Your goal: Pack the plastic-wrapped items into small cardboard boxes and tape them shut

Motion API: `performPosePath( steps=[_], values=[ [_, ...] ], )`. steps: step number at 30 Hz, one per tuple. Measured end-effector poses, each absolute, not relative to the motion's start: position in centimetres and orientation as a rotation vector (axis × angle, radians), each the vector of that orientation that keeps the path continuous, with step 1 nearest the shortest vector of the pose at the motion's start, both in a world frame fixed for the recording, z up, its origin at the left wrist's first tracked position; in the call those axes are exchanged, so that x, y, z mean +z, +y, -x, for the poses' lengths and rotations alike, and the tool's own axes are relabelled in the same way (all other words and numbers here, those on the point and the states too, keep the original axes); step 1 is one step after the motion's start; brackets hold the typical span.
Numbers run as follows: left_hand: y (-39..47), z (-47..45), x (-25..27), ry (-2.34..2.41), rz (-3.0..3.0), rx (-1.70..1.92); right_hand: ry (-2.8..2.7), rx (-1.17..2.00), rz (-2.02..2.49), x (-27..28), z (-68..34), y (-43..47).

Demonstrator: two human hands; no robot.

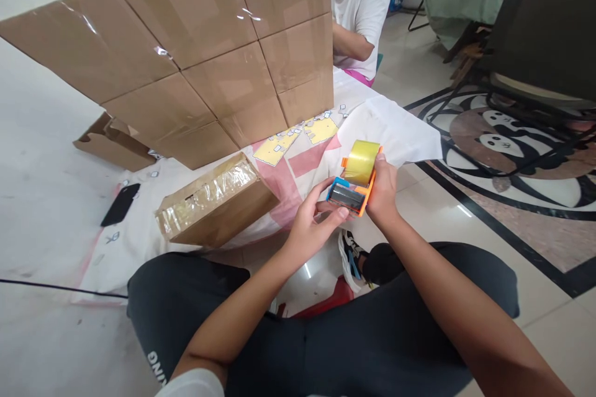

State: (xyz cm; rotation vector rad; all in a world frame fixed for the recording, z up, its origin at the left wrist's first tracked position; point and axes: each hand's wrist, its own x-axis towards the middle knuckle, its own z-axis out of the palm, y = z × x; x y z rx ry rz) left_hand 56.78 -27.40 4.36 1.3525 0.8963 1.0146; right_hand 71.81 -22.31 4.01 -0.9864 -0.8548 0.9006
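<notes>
A tape dispenser (367,193) with an orange frame, a blue front part and a dark roller is held between my two hands above the table's near edge. On it sits a wide roll of yellowish clear tape (362,162). My right hand (382,189) is wrapped round the orange side of the dispenser. From the left, my left hand (316,217) grips the blue end, its thumb by the roller and its fingers partly hidden behind. Left of my hands, a taped cardboard box (223,211) lies tilted on the cloth-covered table.
Stacked cardboard boxes (223,49) rise like a wall across the table (302,192). A black phone (120,205) lies at the left, near an opened box (116,142). Behind the stack sits another person (365,0) in a white shirt. A dark folding chair (544,49) stands right.
</notes>
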Motion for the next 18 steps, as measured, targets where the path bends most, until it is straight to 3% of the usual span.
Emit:
performPosePath(
  steps=[18],
  values=[
    [-27.53,-56.72,4.03,0.932,-1.408,1.033,-0.706,0.932,0.9,4.08,-71.7,-22.4]
  ],
)
